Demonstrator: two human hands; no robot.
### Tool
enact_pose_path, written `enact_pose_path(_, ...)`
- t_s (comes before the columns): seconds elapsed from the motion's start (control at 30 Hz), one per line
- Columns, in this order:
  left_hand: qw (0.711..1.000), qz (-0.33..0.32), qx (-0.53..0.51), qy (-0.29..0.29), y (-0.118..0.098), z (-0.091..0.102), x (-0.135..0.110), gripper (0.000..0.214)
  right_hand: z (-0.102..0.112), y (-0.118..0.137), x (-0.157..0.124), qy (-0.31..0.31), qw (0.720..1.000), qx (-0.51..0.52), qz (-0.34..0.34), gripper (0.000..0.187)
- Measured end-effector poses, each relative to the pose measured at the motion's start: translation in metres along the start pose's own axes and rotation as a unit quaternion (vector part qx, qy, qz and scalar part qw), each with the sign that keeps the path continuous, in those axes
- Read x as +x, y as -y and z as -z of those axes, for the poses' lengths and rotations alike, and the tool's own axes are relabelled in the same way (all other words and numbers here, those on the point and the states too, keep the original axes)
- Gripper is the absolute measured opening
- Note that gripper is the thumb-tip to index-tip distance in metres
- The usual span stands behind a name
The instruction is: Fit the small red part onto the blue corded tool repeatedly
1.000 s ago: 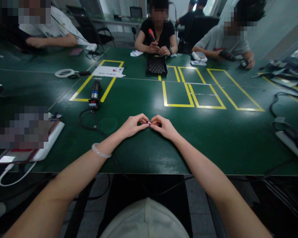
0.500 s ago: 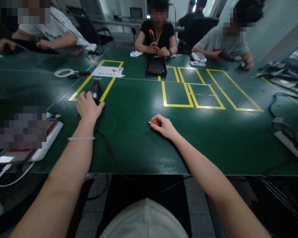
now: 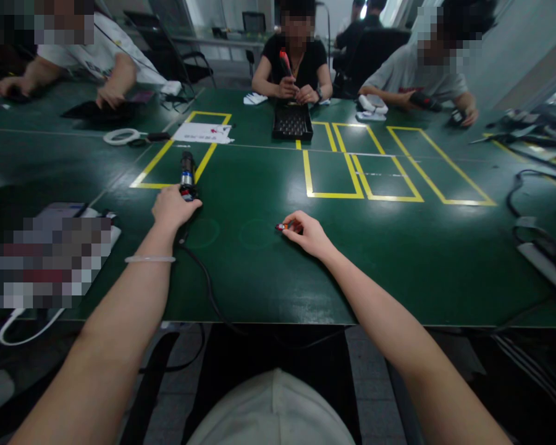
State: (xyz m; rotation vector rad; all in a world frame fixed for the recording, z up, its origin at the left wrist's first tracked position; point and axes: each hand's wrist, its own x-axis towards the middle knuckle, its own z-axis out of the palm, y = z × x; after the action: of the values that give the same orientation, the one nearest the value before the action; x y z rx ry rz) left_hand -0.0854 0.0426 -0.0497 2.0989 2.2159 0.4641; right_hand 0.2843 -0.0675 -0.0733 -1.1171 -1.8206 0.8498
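My left hand (image 3: 172, 209) is closed round the rear end of a black and silver corded power screwdriver (image 3: 186, 175) that lies on the green table (image 3: 259, 278) by a yellow taped box. Its black cable (image 3: 204, 278) trails back toward me over the table edge. My right hand (image 3: 306, 232) rests on the table near the middle, fingers pinched on a small red and white part (image 3: 280, 227) whose tip pokes out to the left.
Across the table a person holds a red tool above a black tray (image 3: 291, 123). Other people work at the far left and far right. White paper (image 3: 202, 132), a white ring (image 3: 120, 136), yellow tape outlines (image 3: 361, 176) and cables (image 3: 532, 179) lie around.
A second ago both hands pinched the small part together. My left hand then went out left to the screwdriver and now grips its end; the tool has shifted slightly right. My right hand kept the part.
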Motion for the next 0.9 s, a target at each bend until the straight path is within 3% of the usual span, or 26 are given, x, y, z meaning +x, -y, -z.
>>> enact_pose_path(0.1,0.999,0.037,0.02,-0.003,-0.028,-0.004,-0.015,0.066,0.0,0.0,0.0,-0.002,1.0,-0.002,-0.005,0.016)
enact_pose_path(0.33,0.994,-0.107,0.027,0.017,-0.108,-0.01,-0.057,0.063,0.002,-0.003,0.001,-0.017,1.0,-0.005,-0.003,0.016)
enact_pose_path(0.47,0.984,-0.175,0.014,0.031,-0.141,-0.015,-0.08,0.062,0.003,-0.005,0.002,-0.029,0.999,-0.022,-0.008,0.015)
enact_pose_path(0.67,0.97,-0.24,-0.017,0.038,-0.162,-0.022,-0.1,0.059,0.004,-0.008,0.002,-0.055,0.997,-0.05,0.0,0.012)
enact_pose_path(0.9,0.96,-0.273,-0.034,0.048,-0.17,-0.023,-0.11,0.059,-0.001,-0.014,0.004,-0.035,0.996,-0.086,0.006,0.011)
